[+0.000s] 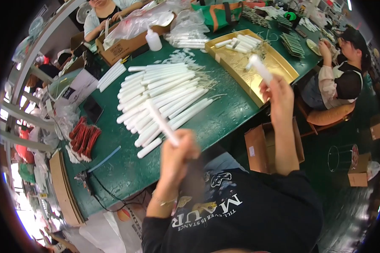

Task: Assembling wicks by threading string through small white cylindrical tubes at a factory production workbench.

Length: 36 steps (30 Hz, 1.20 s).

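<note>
My left hand (178, 152) is closed round the lower end of a long white candle-like tube (159, 119), which slants up and to the left over the pile. Higher and to the right, my right hand (279, 92) grips a white tube (261, 69), blurred at its tip, above the gold tray. Beneath the left hand's tube spreads a heap of white tubes (156, 86) on the green table (215, 126). Thin wires stick out from their right ends. A shallow gold tray (278, 63) holds several more white tubes (242, 43) and loose wires.
A glue gun (83, 179) with a blue stick and a black cable lies at the near left, beside red wire bundles (84, 137). A white bottle (153, 40) stands behind the heap. Co-workers sit at the far left and right. An open cardboard box (255, 149) is below the table edge.
</note>
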### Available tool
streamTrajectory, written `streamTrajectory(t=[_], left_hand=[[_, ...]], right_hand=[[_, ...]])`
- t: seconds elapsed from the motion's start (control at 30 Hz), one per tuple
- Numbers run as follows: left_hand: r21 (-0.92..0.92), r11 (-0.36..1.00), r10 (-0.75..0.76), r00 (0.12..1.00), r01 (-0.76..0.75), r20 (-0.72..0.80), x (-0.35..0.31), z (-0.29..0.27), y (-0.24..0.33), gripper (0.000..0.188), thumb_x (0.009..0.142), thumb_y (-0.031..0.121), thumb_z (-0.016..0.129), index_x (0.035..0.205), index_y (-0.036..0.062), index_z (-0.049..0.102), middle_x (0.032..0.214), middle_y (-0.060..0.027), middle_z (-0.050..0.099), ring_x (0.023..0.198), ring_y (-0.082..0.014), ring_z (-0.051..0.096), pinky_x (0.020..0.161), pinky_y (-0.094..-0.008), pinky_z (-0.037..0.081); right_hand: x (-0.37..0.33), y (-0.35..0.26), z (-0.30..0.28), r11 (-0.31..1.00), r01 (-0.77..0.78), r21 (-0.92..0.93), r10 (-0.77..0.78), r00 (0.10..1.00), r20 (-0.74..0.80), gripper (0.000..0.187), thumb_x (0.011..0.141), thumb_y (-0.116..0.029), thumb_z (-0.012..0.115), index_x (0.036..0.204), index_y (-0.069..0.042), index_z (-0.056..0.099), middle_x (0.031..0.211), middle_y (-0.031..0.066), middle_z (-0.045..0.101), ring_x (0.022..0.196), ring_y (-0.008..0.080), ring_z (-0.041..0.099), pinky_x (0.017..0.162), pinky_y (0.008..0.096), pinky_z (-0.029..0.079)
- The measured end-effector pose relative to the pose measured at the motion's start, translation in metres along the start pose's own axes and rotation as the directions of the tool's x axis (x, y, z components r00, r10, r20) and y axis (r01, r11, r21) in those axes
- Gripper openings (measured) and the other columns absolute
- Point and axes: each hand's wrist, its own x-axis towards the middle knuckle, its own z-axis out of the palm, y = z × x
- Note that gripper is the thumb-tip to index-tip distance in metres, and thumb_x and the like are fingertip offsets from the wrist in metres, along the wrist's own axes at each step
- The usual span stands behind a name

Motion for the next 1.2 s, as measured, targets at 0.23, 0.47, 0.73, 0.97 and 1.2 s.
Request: streamTrajectory(t=[0.23, 0.47, 0.73, 0.97, 1.2], left_hand=[[-0.408, 0.892, -0.096, 0.963, 0.195, 0.252, 0.024, 0.042, -0.01, 0.052, 0.088, 0.039, 0.037, 0.119, -0.0029, 0.037, 0.048, 0.0053, 0.024, 0.042, -0.005, 0.024, 0.04, -0.0198, 0.025], [-0.5, 0.836, -0.168, 0.972, 0.228, 0.163, 0.018, 0.038, -0.016, 0.036, 0.086, 0.032, 0.045, 0.1, -0.0019, 0.044, 0.053, 0.0031, 0.036, 0.04, -0.0039, 0.027, 0.039, -0.0177, 0.026], [-0.171, 0.985, 0.012, 1.0, -0.014, -0.014, 0.009, 0.04, -0.028, 0.018, 0.083, 0.017, 0.053, 0.083, -0.0008, 0.053, 0.063, -0.0009, 0.05, 0.044, -0.0032, 0.039, 0.04, -0.0159, 0.03], [0.211, 0.97, 0.139, 0.987, -0.12, -0.077, 0.007, 0.036, -0.046, 0.015, 0.081, 0.014, 0.056, 0.082, -0.0004, 0.058, 0.061, -0.0003, 0.052, 0.047, -0.0029, 0.043, 0.04, -0.0164, 0.029], [-0.208, 0.962, 0.125, 0.963, -0.177, -0.24, 0.014, 0.004, -0.016, 0.018, 0.084, 0.019, 0.051, 0.082, 0.0014, 0.05, 0.075, -0.0005, 0.045, 0.044, -0.0029, 0.029, 0.04, -0.0182, 0.025]], right_hand=[[-0.093, 0.013, 0.021, 0.962, -0.217, 0.162, 0.193, 0.969, 0.153, 0.019, 0.085, -0.017, 0.047, 0.093, 0.0, 0.046, 0.075, 0.0072, 0.053, 0.06, 0.0085, 0.048, 0.05, 0.0178, 0.038], [-0.124, 0.036, 0.002, 0.798, -0.546, 0.255, 0.402, 0.798, 0.45, 0.016, 0.081, -0.002, 0.043, 0.096, 0.002, 0.046, 0.085, 0.0104, 0.055, 0.075, 0.0146, 0.052, 0.071, 0.0256, 0.042], [-0.127, 0.033, 0.018, 0.673, -0.673, 0.306, 0.36, 0.66, 0.66, 0.035, 0.077, -0.023, 0.057, 0.103, -0.001, 0.045, 0.086, 0.0089, 0.053, 0.074, 0.017, 0.052, 0.07, 0.0291, 0.042], [-0.117, 0.023, 0.039, 0.973, -0.232, 0.001, 0.224, 0.937, 0.267, 0.018, 0.08, -0.002, 0.049, 0.097, 0.0, 0.05, 0.064, -0.0002, 0.049, 0.049, 0.0018, 0.04, 0.042, 0.0131, 0.03], [-0.117, 0.011, 0.013, 0.881, -0.462, -0.104, 0.469, 0.822, 0.324, 0.008, 0.079, -0.003, 0.05, 0.086, 0.0, 0.052, 0.057, -0.0022, 0.045, 0.046, 0.0006, 0.037, 0.041, 0.0135, 0.028]])
